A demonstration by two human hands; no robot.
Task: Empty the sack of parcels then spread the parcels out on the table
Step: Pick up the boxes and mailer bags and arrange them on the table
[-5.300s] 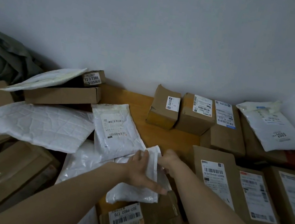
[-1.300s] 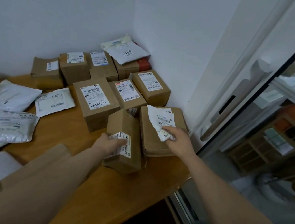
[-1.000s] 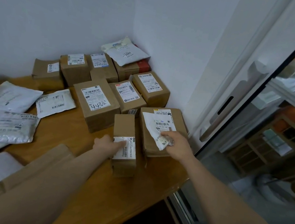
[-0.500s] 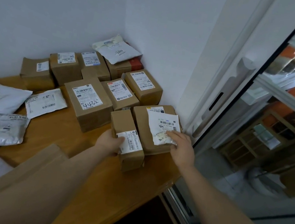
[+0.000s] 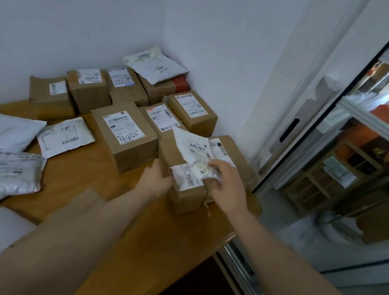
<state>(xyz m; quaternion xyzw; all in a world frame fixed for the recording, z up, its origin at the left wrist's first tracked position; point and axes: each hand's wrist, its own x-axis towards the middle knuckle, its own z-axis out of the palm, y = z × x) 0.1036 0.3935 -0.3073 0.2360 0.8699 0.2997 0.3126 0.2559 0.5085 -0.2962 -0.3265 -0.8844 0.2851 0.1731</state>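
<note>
Nearest you, the tabletop [image 5: 151, 231] shows bare wood along its front edge, so there is room to set things down. Your left hand [image 5: 156, 182] curls against the left side of a small brown box [image 5: 189, 196] and grips it, probably to steady it or slide it into line. Your right hand [image 5: 228, 187] pinches the crumpled lower end of a small white mailer [image 5: 193, 147]. This mailer lies across that box and the larger brown box [image 5: 234, 158] behind it, and I judge you mean to move it somewhere flat. The small box's label wraps over its edge, and the print is too fine to read.

Just left stands a tall box [image 5: 125, 137], label up, with "4432" handwritten under the barcode. White mailers [image 5: 65, 136] lie flat further left, apart from the boxes, their labels unreadable. Behind, more brown boxes [image 5: 89, 87] sit packed edge to edge toward the wall [image 5: 81, 19], labels upward, likely for easy checking. In the corner, a grey-white mailer [image 5: 157, 67] rests on the far boxes, and its digits look like "2003". The sack is out of view, and the parcels you can see are on the tabletop.
</note>
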